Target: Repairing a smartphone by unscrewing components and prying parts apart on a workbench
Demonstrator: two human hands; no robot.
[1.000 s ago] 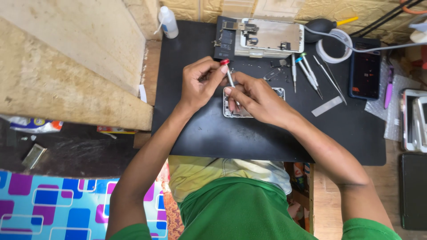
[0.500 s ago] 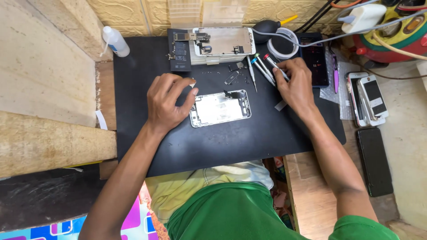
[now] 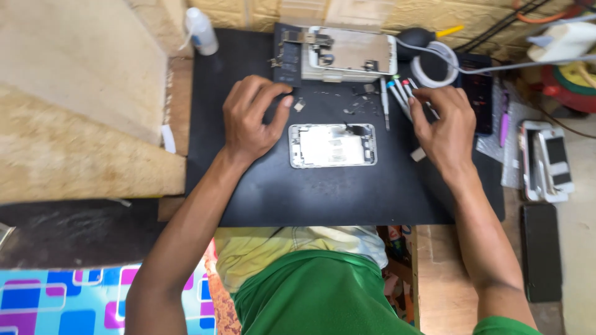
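White squeeze bottle (image 3: 200,30) stands at the mat's far-left corner; left hand (image 3: 251,118) stays open, right hand (image 3: 439,127) now fingers the screwdrivers (image 3: 400,93).

Single head-worn view, looking steeply down, fairly near, over black work mat (image 3: 323,192)

— Any open room on the black mat-covered counter (image 3: 310,198)?
— Its near edge is bare. The far edge is crowded: opened silver phone body (image 3: 351,53), thin screwdrivers (image 3: 397,96), white tape roll (image 3: 434,62), tiny scattered parts (image 3: 354,102).
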